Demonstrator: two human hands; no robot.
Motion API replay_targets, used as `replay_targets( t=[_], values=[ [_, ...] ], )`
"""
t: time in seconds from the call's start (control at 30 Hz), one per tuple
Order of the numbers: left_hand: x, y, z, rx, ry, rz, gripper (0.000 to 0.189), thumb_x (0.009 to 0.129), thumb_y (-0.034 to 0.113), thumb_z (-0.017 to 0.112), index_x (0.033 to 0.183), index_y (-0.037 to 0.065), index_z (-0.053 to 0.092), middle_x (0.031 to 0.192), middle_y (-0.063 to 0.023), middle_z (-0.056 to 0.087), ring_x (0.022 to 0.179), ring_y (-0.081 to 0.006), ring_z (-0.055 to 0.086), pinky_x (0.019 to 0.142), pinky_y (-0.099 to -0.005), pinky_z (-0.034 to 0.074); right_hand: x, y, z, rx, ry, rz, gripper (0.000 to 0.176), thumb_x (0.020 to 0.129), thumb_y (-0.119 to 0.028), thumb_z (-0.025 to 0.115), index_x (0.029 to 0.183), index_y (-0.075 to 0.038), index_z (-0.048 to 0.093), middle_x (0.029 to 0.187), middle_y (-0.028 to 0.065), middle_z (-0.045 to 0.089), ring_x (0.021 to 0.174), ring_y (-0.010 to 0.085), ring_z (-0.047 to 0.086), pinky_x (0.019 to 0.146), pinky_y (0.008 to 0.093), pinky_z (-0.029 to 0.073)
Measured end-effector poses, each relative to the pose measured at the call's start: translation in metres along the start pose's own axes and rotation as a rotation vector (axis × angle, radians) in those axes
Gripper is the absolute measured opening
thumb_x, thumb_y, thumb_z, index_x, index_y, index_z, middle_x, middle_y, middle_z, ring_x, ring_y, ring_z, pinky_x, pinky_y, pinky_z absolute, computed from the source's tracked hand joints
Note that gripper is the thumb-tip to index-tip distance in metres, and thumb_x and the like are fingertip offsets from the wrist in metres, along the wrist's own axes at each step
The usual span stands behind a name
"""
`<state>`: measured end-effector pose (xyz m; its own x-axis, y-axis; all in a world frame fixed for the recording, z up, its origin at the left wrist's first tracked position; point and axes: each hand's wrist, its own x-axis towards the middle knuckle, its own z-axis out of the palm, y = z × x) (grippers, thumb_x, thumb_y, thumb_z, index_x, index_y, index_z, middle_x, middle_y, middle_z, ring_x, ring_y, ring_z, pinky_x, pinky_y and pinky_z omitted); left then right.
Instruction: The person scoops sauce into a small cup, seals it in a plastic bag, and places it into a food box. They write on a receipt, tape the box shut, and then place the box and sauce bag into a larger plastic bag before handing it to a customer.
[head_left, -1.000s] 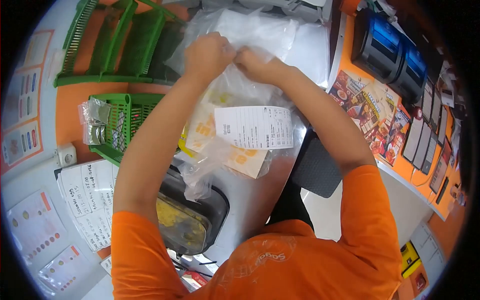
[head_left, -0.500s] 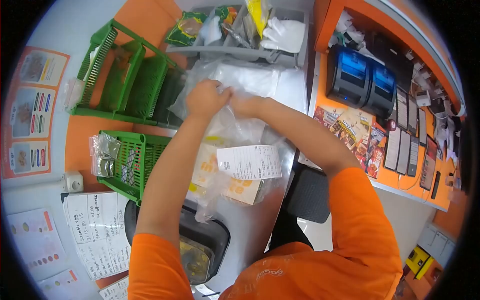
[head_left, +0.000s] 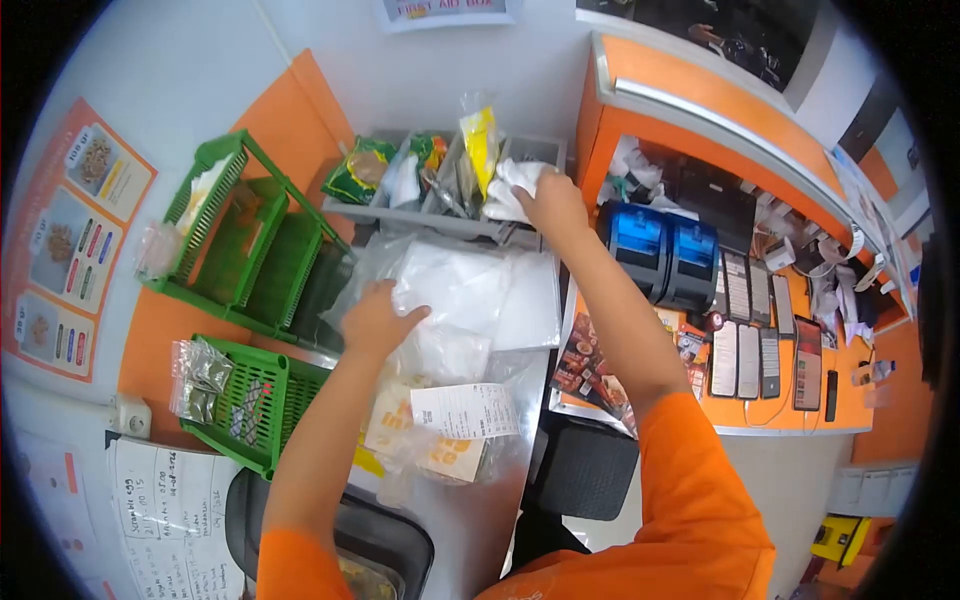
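My right hand (head_left: 556,204) reaches to the grey divided bin (head_left: 460,226) at the back and grips a bunched white glove (head_left: 512,184). My left hand (head_left: 376,318) rests over the clear plastic bags (head_left: 455,290), its thumb and fingers apart. Just nearer to me, a clear bag holds cream packages with orange print (head_left: 395,405). A printed receipt (head_left: 462,410) lies on top of that bag.
Green baskets (head_left: 265,250) stand at the left, above a lower green basket (head_left: 240,405). A black tray (head_left: 395,535) sits near my left arm. To the right, two dark printers (head_left: 640,240) and several phones (head_left: 735,350) lie on an orange counter (head_left: 850,395).
My hands were together on the plastic bag and have parted. The right one moved back to the bin and took hold of the glove; the left opened. The view has tilted up.
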<state>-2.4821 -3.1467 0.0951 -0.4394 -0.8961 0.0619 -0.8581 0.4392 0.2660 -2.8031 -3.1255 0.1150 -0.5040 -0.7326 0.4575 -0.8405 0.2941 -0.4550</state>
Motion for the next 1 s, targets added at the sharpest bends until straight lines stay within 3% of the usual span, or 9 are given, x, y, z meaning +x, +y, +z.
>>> replay_targets(
  t=[0.43,0.6,0.7,0.77,0.87,0.9,0.93,0.97,1.0],
  values=[
    [-0.267,-0.042,-0.178,-0.591,0.328,-0.241,0.05,0.084,0.027,0.075,0.122,-0.002,0.06,0.109,-0.0105,0.061,0.097,-0.0235,0.057,0.089,-0.0339,0.044,0.044,0.021,0.012,-0.268,-0.082,0.161,0.022,0.089,-0.021,0.059,0.095,-0.007,0.075,0.098,0.0155,0.073,0.091,0.0315,0.072,0.078,0.0425,0.058],
    [-0.383,-0.036,-0.193,-1.088,0.702,-0.676,0.059,0.084,0.026,0.071,0.133,0.0,0.052,0.119,-0.0062,0.06,0.101,-0.0166,0.058,0.09,-0.0301,0.045,0.096,0.029,-0.029,0.503,0.418,0.277,0.032,0.085,-0.032,0.063,0.095,-0.003,0.074,0.092,0.0201,0.072,0.089,0.0333,0.069,0.081,0.0446,0.052],
    [-0.46,-0.034,-0.188,-1.411,0.739,-0.521,0.058,0.081,0.009,0.058,0.137,0.001,0.05,0.122,-0.0073,0.061,0.107,-0.0153,0.059,0.091,-0.0326,0.049,0.051,-0.046,-0.096,0.742,0.384,-0.189,0.027,0.087,-0.018,0.067,0.108,-0.002,0.071,0.102,0.0162,0.071,0.087,0.0247,0.067,0.079,0.036,0.053],
    [-0.503,-0.018,-0.182,-1.067,0.579,-0.622,0.033,0.086,0.006,0.063,0.118,0.001,0.066,0.102,-0.0049,0.069,0.093,-0.0138,0.064,0.082,-0.0296,0.052,-0.028,-0.123,-0.129,1.237,-0.131,-0.206,0.04,0.087,-0.003,0.067,0.125,-0.001,0.058,0.113,0.0131,0.066,0.102,0.0219,0.063,0.088,0.0289,0.05],
    [-0.54,0.026,-0.189,-1.126,0.472,-0.52,0.015,0.091,0.014,0.07,0.1,0.003,0.074,0.092,-0.0075,0.073,0.079,-0.0121,0.066,0.071,-0.0273,0.053,-0.205,-0.228,-0.161,1.156,-0.575,-0.897,0.033,0.097,-0.016,0.059,0.123,0.003,0.054,0.126,0.0146,0.059,0.111,0.0208,0.056,0.085,0.0292,0.045],
    [-0.553,0.036,-0.181,-0.975,0.585,-0.341,0.016,0.09,0.016,0.071,0.099,0.003,0.074,0.088,-0.0087,0.073,0.073,-0.0151,0.066,0.067,-0.029,0.053,-0.282,-0.253,-0.173,1.343,-1.031,-0.658,0.061,0.091,-0.041,0.069,0.128,0.005,0.052,0.128,0.0158,0.058,0.114,0.0242,0.056,0.093,0.0365,0.044],
    [-0.565,0.042,-0.177,-0.885,0.69,-0.292,0.018,0.089,0.017,0.072,0.098,0.002,0.074,0.084,-0.0102,0.073,0.07,-0.0169,0.066,0.064,-0.0306,0.052,-0.333,-0.286,-0.193,1.343,-0.842,-1.408,0.088,0.067,-0.054,0.085,0.126,0.004,0.054,0.118,0.0154,0.06,0.108,0.0275,0.058,0.091,0.0375,0.046],
    [-0.581,0.05,-0.173,-0.808,0.765,-0.22,0.019,0.088,0.019,0.073,0.098,0.002,0.073,0.081,-0.0117,0.072,0.067,-0.0188,0.066,0.062,-0.0321,0.051,-0.375,-0.299,-0.219,1.113,-1.33,-1.342,0.101,0.051,-0.057,0.092,0.124,0.003,0.055,0.12,0.0156,0.061,0.106,0.0265,0.06,0.088,0.0368,0.048],
    [-0.606,0.059,-0.171,-0.768,0.837,-0.264,0.019,0.088,0.019,0.073,0.098,0.002,0.073,0.081,-0.0117,0.072,0.067,-0.0188,0.066,0.062,-0.0321,0.051,-0.422,-0.292,-0.211,1.246,-1.465,-1.334,0.088,0.06,-0.048,0.092,0.124,0.002,0.057,0.108,0.0133,0.066,0.095,0.0228,0.064,0.081,0.0333,0.05]
  ],
)
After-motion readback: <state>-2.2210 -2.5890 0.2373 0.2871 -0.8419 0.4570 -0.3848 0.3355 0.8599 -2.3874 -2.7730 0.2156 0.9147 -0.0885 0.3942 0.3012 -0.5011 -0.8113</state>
